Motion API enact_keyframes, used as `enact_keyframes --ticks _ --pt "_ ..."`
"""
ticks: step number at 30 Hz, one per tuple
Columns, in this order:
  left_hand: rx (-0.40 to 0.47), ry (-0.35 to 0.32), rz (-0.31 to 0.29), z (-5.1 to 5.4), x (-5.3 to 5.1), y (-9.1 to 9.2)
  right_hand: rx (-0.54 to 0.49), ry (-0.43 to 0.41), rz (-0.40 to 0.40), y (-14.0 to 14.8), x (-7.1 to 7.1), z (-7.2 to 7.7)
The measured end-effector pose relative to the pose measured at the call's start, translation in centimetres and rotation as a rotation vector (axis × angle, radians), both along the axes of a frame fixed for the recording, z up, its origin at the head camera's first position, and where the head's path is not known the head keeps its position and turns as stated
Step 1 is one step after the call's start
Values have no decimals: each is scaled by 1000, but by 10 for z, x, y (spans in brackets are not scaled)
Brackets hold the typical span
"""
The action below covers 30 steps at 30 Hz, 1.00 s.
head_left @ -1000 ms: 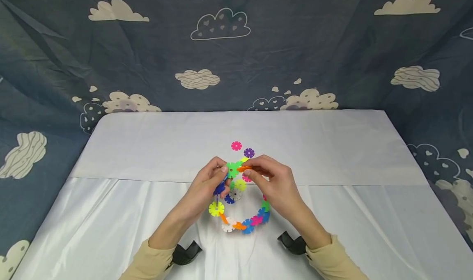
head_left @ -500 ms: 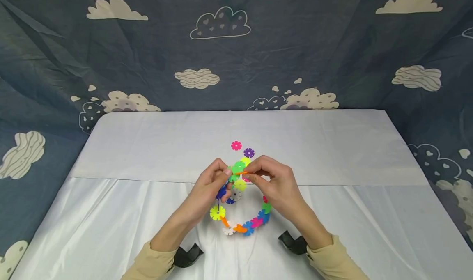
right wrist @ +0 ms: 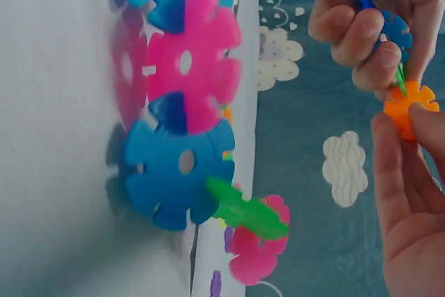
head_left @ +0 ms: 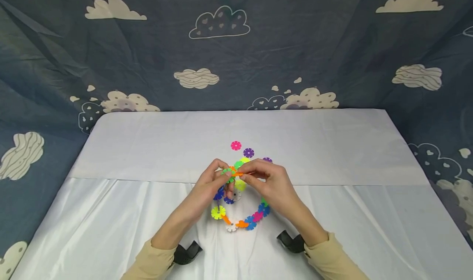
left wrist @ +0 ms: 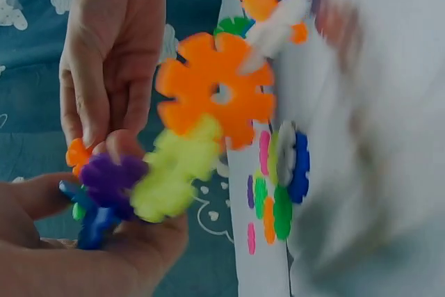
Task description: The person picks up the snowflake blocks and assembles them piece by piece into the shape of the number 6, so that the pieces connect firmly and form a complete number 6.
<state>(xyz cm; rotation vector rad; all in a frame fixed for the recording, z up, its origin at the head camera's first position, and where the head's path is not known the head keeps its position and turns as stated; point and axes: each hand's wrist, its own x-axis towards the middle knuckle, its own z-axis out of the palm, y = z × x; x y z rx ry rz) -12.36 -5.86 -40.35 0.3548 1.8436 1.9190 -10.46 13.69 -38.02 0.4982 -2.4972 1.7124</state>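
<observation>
A chain of notched flower-shaped plastic discs hangs from my left hand (head_left: 210,183) and curves round in front of me. Fingers and thumb of that hand grip its upper end, at a green disc (head_left: 228,173) beside a blue disc (right wrist: 396,33). My right hand (head_left: 271,183) pinches an orange disc (right wrist: 403,119), its edge meeting the green disc; whether their slots interlock I cannot tell. Lower along the chain come a yellow disc (head_left: 218,212), a white disc (head_left: 231,227) and a pink disc (right wrist: 198,64). At its far end, another pink disc (right wrist: 257,259) joins a green one.
Loose discs lie on the white-covered table (head_left: 129,148): a pink disc (head_left: 236,145), two purple ones, and several others partly behind my hands. A dark cloud-patterned cloth (head_left: 295,46) stands behind the table. Black straps (head_left: 187,253) hang at both wrists.
My right hand has moved slightly left, bringing the orange disc against the green one. The green disc has turned in my left hand, and the chain has shifted a little. A second purple disc now shows.
</observation>
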Motion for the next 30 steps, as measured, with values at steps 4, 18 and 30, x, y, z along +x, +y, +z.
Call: enact_keyframes --ticks 4,18,30 --pt "-72 25 12 -3 -2 -4 32 -75 20 8 -7 -17" --pt "-168 57 10 -9 -7 -8 354 -213 151 43 -54 -34" --pt "-179 45 7 -4 -7 -8 561 -244 343 36 -82 -53"
